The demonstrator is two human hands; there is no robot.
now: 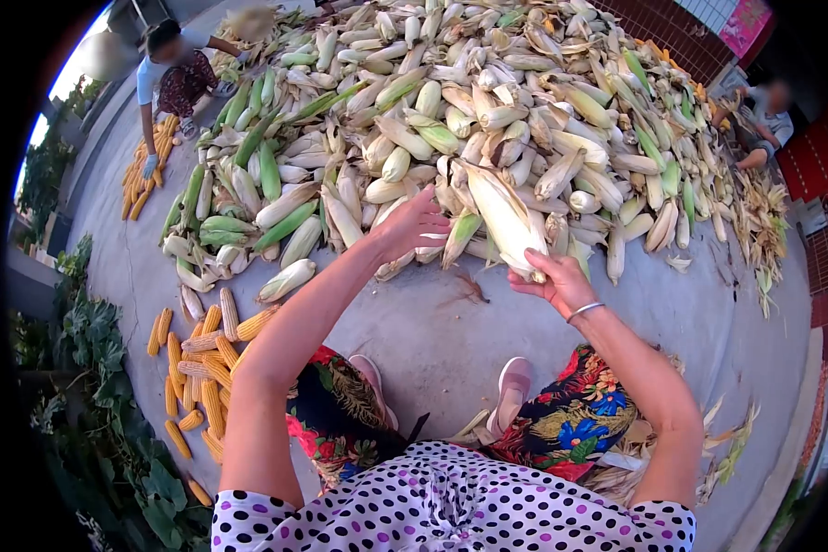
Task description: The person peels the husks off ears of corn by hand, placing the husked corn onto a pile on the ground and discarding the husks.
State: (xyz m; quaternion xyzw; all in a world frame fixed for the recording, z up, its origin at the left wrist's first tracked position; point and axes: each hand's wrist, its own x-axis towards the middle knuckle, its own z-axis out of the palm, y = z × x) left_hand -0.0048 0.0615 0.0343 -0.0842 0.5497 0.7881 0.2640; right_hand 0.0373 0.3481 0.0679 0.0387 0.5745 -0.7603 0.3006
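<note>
My right hand [561, 283] is closed round the lower end of an ear of corn [503, 216] still in its pale, dry husk. The ear tilts up and to the left, its tip toward the heap. My left hand [412, 226] is to the left of that ear, apart from it, with fingers stretched out and nothing visibly gripped. A small whitish strip shows by its fingers; I cannot tell what it is. Just beyond both hands rises a big heap of unhusked corn [405, 138], mostly pale with some green husks.
Husked yellow cobs [210, 368] lie on the concrete ground [442, 322] to my left. Stripped husks [630, 460] are by my right leg. One person [170, 69] bends over another row of cobs [147, 170] at far left; another person [765, 120] sits at far right.
</note>
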